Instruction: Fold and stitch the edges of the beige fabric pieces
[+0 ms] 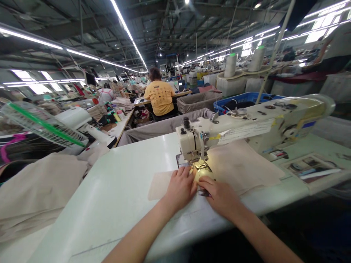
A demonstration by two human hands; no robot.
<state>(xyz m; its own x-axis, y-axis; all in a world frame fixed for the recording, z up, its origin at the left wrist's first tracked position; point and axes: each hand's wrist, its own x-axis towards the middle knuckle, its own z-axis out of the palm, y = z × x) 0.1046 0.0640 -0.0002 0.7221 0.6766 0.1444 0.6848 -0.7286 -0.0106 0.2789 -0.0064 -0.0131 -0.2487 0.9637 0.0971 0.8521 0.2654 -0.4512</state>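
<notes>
A white sewing machine (192, 140) stands on the pale green table, its needle area lit over a shiny plate (202, 166). Just in front of the presser foot, my left hand (181, 184) lies flat with its fingers stretched out on a small beige fabric piece (158, 185). Close beside it, my right hand (221, 193) is closed at the front edge of the plate. Under its fingers pokes a small dark metal tool that looks like thread snips (203, 192). A larger beige fabric piece (244, 166) lies under the machine arm. The fingertips partly hide the small piece's edge.
Beige fabric (38, 186) is heaped at the left, below a white fan (74, 120) with a green-edged guard. A tray (309, 166) with bobbins is set into the table's right side. Ahead, a person in a yellow shirt (159, 95) sits beyond a grey cloth-lined bin (153, 128).
</notes>
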